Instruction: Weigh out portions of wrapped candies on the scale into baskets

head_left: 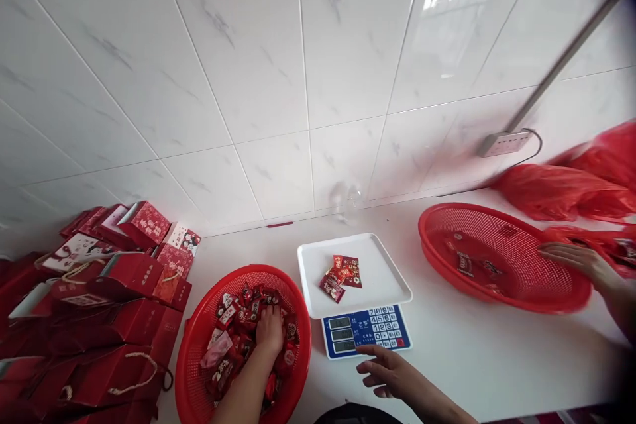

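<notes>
My left hand (269, 330) is sunk among red wrapped candies (233, 334) in a round red plastic basket (199, 344), fingers curled into the pile; what they hold is hidden. My right hand (385, 371) hovers at the front edge of a small electronic scale (366, 330), fingers loosely apart, holding nothing. The scale's white tray (382, 271) carries a few red candy packets (342, 273).
Red gift boxes with cord handles (99, 305) are stacked at the left. A second, larger red basket (497, 258) sits at the right with another person's hand (576, 258) on its rim. Red plastic bags (571, 189) and a power strip (504, 144) lie by the tiled wall.
</notes>
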Available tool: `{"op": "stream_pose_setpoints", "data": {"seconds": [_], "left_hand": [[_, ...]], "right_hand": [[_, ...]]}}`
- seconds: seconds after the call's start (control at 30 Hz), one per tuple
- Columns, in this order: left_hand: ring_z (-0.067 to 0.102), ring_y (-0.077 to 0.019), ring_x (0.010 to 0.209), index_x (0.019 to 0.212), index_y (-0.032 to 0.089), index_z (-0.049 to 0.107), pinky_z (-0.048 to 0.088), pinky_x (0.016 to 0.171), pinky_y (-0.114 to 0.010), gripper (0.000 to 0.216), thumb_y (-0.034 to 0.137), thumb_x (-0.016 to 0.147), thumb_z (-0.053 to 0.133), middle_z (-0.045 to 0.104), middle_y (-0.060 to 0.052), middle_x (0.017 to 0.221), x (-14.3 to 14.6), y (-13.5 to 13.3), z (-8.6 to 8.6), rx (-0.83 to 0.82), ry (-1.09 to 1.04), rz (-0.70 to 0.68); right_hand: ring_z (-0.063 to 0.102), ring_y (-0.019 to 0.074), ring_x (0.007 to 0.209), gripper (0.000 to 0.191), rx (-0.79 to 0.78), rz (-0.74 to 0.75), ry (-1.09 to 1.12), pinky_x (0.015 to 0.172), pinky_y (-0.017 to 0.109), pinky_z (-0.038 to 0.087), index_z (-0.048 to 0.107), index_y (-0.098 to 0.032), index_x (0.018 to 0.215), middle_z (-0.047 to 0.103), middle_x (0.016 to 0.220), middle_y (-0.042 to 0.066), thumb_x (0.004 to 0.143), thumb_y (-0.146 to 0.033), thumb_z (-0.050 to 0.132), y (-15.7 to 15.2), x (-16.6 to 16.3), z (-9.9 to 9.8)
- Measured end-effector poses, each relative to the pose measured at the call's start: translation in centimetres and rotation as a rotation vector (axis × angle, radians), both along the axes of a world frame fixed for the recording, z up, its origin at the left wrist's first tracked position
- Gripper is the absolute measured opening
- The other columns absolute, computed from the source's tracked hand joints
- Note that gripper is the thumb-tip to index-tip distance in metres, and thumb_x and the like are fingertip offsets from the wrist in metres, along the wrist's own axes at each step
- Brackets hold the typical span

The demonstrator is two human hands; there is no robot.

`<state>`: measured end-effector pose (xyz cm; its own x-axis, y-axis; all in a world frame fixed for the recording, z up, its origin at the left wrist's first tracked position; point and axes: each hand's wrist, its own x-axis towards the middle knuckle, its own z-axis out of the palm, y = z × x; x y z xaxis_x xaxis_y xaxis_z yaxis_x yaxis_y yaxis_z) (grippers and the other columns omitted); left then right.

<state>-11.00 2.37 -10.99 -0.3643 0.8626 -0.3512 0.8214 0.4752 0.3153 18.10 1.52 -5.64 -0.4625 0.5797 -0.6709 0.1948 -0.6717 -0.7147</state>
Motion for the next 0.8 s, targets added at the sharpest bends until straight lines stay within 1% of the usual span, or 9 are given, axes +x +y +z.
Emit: {"op": "stream_pose_setpoints", "data": {"seconds": [0.1,0.17,0.3,0.37,0.43,0.5,0.6,0.7,0.8], "left_hand": [[0.053,-0.0261,0.104,0.101,0.014,0.055,0.038,0.084,-0.034,0.033,0.003,0.072,0.046,0.059,-0.015,0.108,-0.2,-0.6,0.3,-0.019,0.011,-0.026],[0.056,-0.0229,0.094,0.093,0.017,0.054,0.04,0.078,-0.031,0.023,0.007,0.073,0.047,0.061,-0.011,0.1,-0.6,-1.0,0.9,0.022,-0.01,0.007],[0.056,-0.022,0.088,0.088,0.021,0.048,0.041,0.076,-0.03,0.012,0.022,0.075,0.05,0.058,-0.007,0.095,0.1,-0.6,3.5,0.363,-0.137,0.196],[0.055,-0.0229,0.089,0.087,0.023,0.05,0.042,0.078,-0.032,0.016,0.026,0.073,0.055,0.058,-0.005,0.093,2.1,0.3,5.1,0.516,-0.256,0.179],[0.055,-0.0229,0.086,0.084,0.025,0.054,0.042,0.079,-0.032,0.015,0.026,0.069,0.059,0.059,-0.004,0.088,4.8,1.7,6.2,0.568,-0.4,0.075],[0.054,-0.023,0.089,0.082,0.025,0.058,0.04,0.084,-0.033,0.017,0.019,0.067,0.061,0.06,-0.004,0.087,7.7,3.2,6.8,0.545,-0.485,-0.054],[0.049,-0.0246,0.104,0.091,0.026,0.06,0.036,0.094,-0.036,0.032,0.009,0.065,0.059,0.058,-0.005,0.103,10.8,5.4,6.4,0.439,-0.439,-0.22],[0.045,-0.0273,0.113,0.112,0.023,0.054,0.036,0.095,-0.037,0.05,0.009,0.065,0.061,0.049,-0.009,0.12,11.8,7.1,5.3,0.312,-0.331,-0.246],[0.047,-0.026,0.111,0.121,0.021,0.047,0.038,0.093,-0.034,0.059,0.011,0.065,0.063,0.046,-0.01,0.119,11.9,8.4,4.5,0.263,-0.346,-0.226]], "right_hand": [[0.06,0.0142,0.078,0.052,-0.019,-0.053,-0.005,0.066,0.024,0.043,0.059,-0.021,0.107,0.065,0.094,0.006,0.063,-0.048,0.069,-0.3,0.5,-0.7],[0.06,0.0136,0.076,0.049,-0.038,-0.065,0.007,0.065,0.024,0.043,0.06,-0.021,0.105,0.065,0.092,0.006,0.064,-0.046,0.069,-0.4,0.8,-0.8],[0.059,0.0126,0.074,0.042,-0.039,-0.085,0.027,0.063,0.023,0.043,0.062,-0.022,0.102,0.065,0.089,0.004,0.066,-0.043,0.069,-0.2,0.8,-0.7],[0.058,0.0117,0.072,0.04,-0.036,-0.09,0.032,0.061,0.022,0.042,0.062,-0.022,0.1,0.064,0.086,0.003,0.065,-0.041,0.069,0.0,0.6,-0.8],[0.057,0.011,0.07,0.038,-0.022,-0.101,0.048,0.059,0.021,0.04,0.062,-0.021,0.098,0.064,0.084,0.002,0.065,-0.04,0.069,0.2,0.4,-0.8],[0.057,0.0108,0.07,0.037,0.007,-0.115,0.066,0.059,0.021,0.04,0.062,-0.021,0.098,0.064,0.083,0.002,0.066,-0.039,0.068,0.4,0.2,-0.8],[0.058,0.0113,0.071,0.039,0.05,-0.123,0.045,0.061,0.022,0.04,0.061,-0.021,0.099,0.065,0.085,0.002,0.065,-0.04,0.068,0.4,0.5,-0.6],[0.058,0.0119,0.072,0.041,0.071,-0.142,0.009,0.062,0.022,0.041,0.06,-0.021,0.1,0.064,0.086,0.002,0.065,-0.041,0.067,0.1,1.5,-0.4],[0.059,0.0126,0.073,0.042,0.059,-0.166,0.0,0.063,0.023,0.041,0.06,-0.021,0.101,0.064,0.086,0.003,0.065,-0.043,0.067,-0.4,3.0,-0.6]]}}
